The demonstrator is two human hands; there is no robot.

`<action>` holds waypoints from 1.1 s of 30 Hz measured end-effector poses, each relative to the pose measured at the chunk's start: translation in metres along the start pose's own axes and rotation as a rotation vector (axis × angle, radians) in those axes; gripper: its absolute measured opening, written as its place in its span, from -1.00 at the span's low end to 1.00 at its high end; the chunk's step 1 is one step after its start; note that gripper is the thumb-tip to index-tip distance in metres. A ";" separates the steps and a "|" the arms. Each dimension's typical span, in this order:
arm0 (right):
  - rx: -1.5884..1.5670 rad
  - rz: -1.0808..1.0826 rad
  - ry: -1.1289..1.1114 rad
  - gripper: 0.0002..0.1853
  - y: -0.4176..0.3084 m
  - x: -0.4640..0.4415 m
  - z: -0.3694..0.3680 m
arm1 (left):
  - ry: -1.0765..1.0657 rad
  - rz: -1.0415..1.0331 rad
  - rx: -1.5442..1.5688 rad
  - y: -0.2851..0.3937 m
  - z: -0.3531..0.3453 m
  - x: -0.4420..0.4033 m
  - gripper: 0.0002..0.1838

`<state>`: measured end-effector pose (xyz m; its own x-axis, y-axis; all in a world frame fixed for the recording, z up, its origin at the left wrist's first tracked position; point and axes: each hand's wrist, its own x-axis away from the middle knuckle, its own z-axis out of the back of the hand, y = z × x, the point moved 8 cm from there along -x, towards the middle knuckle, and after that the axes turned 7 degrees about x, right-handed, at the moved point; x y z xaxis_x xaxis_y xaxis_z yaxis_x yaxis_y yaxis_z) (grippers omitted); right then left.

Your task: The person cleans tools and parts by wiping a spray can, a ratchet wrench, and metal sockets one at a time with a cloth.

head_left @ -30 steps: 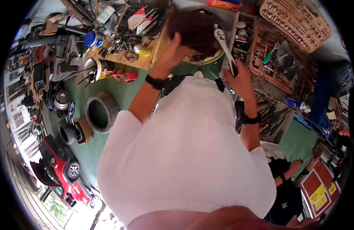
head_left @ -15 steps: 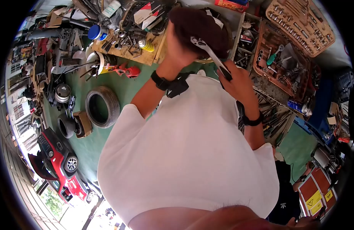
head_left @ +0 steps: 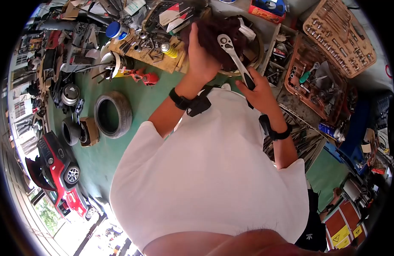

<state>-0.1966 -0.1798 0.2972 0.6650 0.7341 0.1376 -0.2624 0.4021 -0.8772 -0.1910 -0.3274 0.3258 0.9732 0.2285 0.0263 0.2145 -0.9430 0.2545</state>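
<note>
My right hand (head_left: pixel 262 94) is closed round the black handle of a steel ratchet wrench (head_left: pixel 234 56). The wrench's round head points up and left, in front of a bunched dark maroon cloth (head_left: pixel 210 36). That cloth is in my left hand (head_left: pixel 202 62), whose thumb points upward along the near side; the other fingers are mostly hidden by the cloth. Behind the cloth, a round basket-like container (head_left: pixel 260 47) shows its rim at the right.
A wooden bench (head_left: pixel 160 64) carries sockets, a yellow spray can (head_left: pixel 169 50) and a blue-lidded tub (head_left: pixel 116 30). To the right lie an open socket case (head_left: pixel 291 85) and a divided parts tray (head_left: pixel 271 51). A tyre (head_left: pixel 128 113) and a red jack (head_left: pixel 150 78) are on the green floor.
The cloth has moved slightly left and lower behind the wrench, uncovering more of the container. My right hand still grips the ratchet, whose head has turned more toward the camera.
</note>
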 end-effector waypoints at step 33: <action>0.113 0.098 0.060 -0.71 -0.018 0.004 0.012 | 0.120 -0.221 -0.850 0.074 0.045 0.044 -0.69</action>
<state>-0.1976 -0.1771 0.3190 0.6721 0.7401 0.0228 -0.4030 0.3915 -0.8272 -0.1282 -0.3982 0.3021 0.8913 0.4531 -0.0198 0.2162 -0.3861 0.8967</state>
